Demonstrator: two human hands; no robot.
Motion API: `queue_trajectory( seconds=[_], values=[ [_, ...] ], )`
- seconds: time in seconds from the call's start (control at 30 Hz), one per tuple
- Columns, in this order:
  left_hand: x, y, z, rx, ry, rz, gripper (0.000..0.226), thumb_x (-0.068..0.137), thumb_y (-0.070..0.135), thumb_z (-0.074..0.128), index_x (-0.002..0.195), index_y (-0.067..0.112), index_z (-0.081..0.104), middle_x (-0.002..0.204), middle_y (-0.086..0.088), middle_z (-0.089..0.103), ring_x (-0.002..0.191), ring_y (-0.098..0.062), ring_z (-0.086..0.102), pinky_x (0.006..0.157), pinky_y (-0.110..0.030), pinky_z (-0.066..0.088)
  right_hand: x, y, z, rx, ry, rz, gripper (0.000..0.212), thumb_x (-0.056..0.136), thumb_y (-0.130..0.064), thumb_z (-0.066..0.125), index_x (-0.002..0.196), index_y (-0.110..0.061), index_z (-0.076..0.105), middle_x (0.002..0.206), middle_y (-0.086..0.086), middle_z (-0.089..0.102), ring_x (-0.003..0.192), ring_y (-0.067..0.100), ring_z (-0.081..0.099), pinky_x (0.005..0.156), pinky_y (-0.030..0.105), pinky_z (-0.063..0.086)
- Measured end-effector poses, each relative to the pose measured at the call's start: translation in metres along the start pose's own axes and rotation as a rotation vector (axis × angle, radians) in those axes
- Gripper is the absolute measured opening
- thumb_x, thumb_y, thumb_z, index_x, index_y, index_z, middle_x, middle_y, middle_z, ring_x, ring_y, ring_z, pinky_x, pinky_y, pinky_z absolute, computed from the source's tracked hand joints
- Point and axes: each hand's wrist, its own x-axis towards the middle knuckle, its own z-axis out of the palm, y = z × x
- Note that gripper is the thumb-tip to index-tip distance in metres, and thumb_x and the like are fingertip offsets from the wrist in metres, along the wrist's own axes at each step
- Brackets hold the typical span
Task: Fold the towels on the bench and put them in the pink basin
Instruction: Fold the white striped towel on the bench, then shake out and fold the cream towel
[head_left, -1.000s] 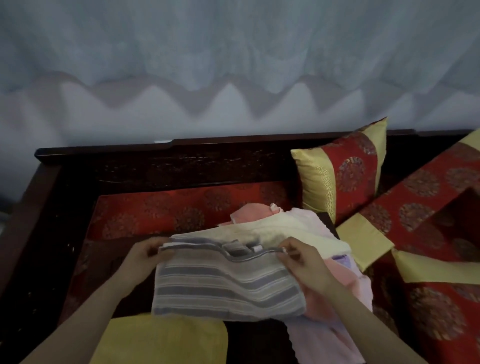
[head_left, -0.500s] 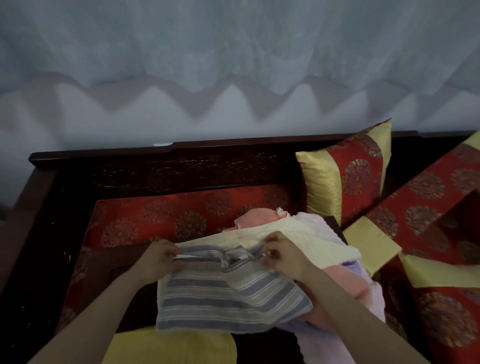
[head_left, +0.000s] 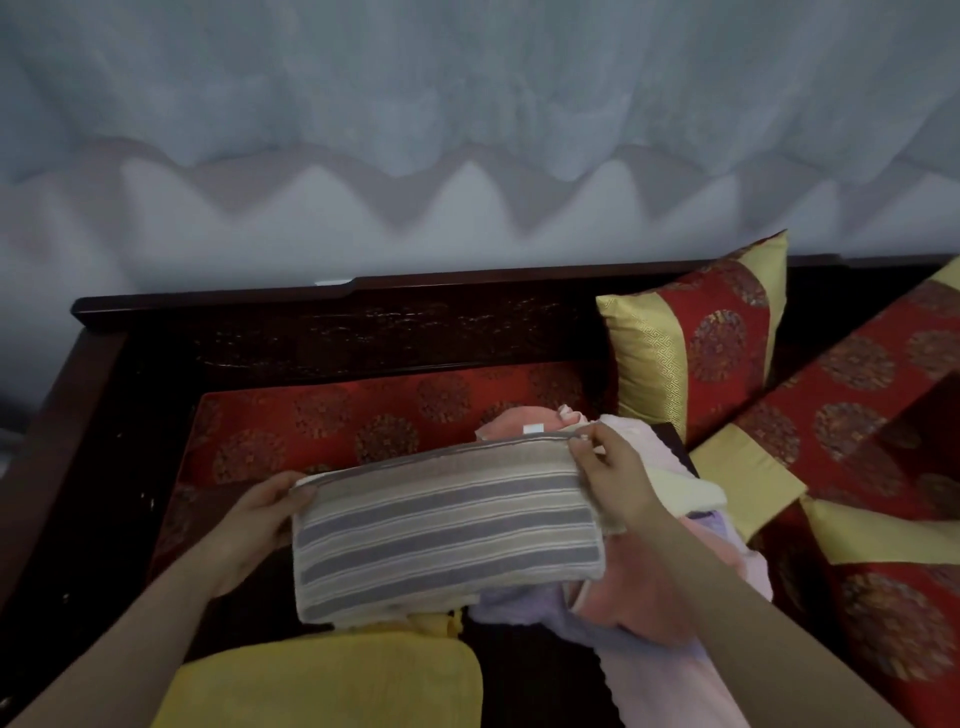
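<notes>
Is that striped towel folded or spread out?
Folded. The striped towel is a compact rectangle with stacked layers showing along its top edge; the left hand and right hand hold its upper corners.

Your left hand (head_left: 262, 519) sits near left, fingers curled round one end of the striped towel (head_left: 447, 535). Your right hand (head_left: 613, 480), farther right, pinches its far corner. Both forearms reach in from the near edge.

Folded striped towel (head_left: 447, 530) in left hand (head_left: 254, 525) and right hand (head_left: 613, 478).
</notes>
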Motion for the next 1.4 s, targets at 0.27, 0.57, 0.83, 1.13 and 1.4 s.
queue_trajectory(
  seconds=[0.27,0.57,0.83,1.13,1.4],
  values=[
    [0.009,-0.015,0.021,0.009,0.013,-0.218,0.041,0.071,0.017,0.079,0.105,0.001,0.064,0.093,-0.013,0.075,0.088,-0.029,0.07,0.069,-0.036,0.054,0.004,0.023,0.007,0.132,-0.083,0.358,0.073,0.047,-0.043,0.093,0.103,-0.009,0.062,0.095,0.008,0.073,0.086,0.026,0.072,0.078,0.045,0.059],
    [-0.03,-0.003,0.033,0.269,0.196,0.327,0.021,0.097,0.026,0.046,0.113,0.013,0.044,0.096,0.003,0.061,0.087,-0.01,0.062,0.06,-0.018,0.048,-0.048,-0.027,0.014,-0.101,0.069,0.111,0.02,0.098,-0.024,0.047,0.092,-0.01,0.035,0.068,-0.004,0.052,0.066,0.023,0.051,0.06,0.033,0.034],
    [-0.114,-0.018,-0.022,0.581,0.411,0.512,0.013,0.096,0.028,0.041,0.096,0.016,0.035,0.067,-0.003,0.06,0.054,-0.018,0.061,0.045,-0.037,0.046,-0.137,-0.046,0.06,-0.288,0.134,-0.127,0.016,0.099,-0.035,0.032,0.096,-0.021,0.026,0.062,0.004,0.055,0.056,0.031,0.056,0.05,0.036,0.042],
    [-0.162,-0.14,-0.073,0.707,0.386,0.164,0.016,0.094,0.033,0.043,0.096,0.019,0.037,0.068,-0.006,0.065,0.055,-0.019,0.064,0.056,-0.045,0.054,-0.234,-0.013,0.134,-0.332,-0.084,0.095,0.018,0.098,-0.039,0.029,0.1,-0.021,0.028,0.06,-0.013,0.042,0.065,0.025,0.062,0.049,0.032,0.033],
    [-0.168,-0.194,-0.066,0.691,0.494,-0.023,0.03,0.096,0.028,0.042,0.111,0.003,0.041,0.068,-0.011,0.056,0.061,-0.03,0.057,0.058,-0.034,0.043,-0.242,0.004,0.165,-0.511,-0.176,0.203,0.075,0.065,-0.074,-0.026,0.096,-0.026,0.023,0.082,0.003,0.069,0.08,0.03,0.068,0.059,0.034,0.035]
  ],
)
